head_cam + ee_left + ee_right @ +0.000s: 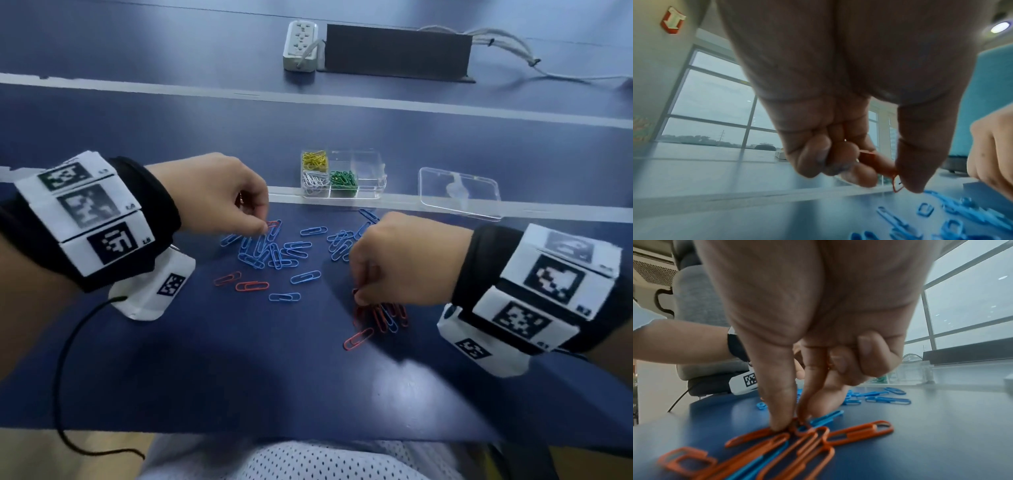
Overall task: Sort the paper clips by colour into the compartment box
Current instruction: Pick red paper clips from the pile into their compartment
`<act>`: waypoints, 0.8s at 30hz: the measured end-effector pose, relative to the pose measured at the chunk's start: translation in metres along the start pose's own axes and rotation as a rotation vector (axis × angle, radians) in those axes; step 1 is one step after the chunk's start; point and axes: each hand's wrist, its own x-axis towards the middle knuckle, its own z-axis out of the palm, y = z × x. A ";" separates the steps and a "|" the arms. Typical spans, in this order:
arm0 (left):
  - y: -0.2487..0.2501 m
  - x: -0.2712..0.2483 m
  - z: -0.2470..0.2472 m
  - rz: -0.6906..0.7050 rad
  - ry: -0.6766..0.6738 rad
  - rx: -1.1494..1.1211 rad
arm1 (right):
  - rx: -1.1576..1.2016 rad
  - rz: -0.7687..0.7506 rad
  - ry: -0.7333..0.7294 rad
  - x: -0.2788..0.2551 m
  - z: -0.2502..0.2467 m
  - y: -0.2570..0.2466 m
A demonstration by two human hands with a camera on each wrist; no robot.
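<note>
The clear compartment box (371, 183) stands at the back of the table, holding yellow clips (314, 160), white clips (312, 179) and green clips (343, 179) in separate compartments. Several blue clips (270, 251) lie loose in the middle. My left hand (265, 226) pinches a red clip (896, 186) at the blue heap's far edge, with more red clips (867, 156) tucked in its curled fingers. My right hand (359, 298) pinches a red clip (802, 417) between thumb and forefinger, over a small heap of red clips (380, 317) mixed with a few blue ones.
The box's clear lid (459, 193) lies to the right of the box. Two red clips (251, 285) and a single one (358, 338) lie apart on the dark blue table (239, 359). A power strip (300, 46) and a dark block (397, 51) sit far back.
</note>
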 end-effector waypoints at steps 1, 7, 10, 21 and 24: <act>-0.001 -0.003 -0.001 -0.006 0.010 -0.034 | -0.004 -0.011 0.014 0.001 0.001 0.000; -0.017 -0.023 0.004 -0.010 -0.023 -0.226 | -0.018 -0.040 0.040 0.006 -0.005 -0.002; -0.021 -0.033 0.008 -0.015 -0.067 -0.284 | -0.008 -0.068 -0.001 0.008 -0.008 -0.002; -0.012 -0.044 0.013 -0.159 -0.149 -0.183 | 0.074 -0.103 -0.046 0.013 -0.008 -0.012; -0.008 -0.047 0.015 -0.153 -0.156 -0.071 | 0.080 -0.145 0.017 0.022 -0.010 -0.022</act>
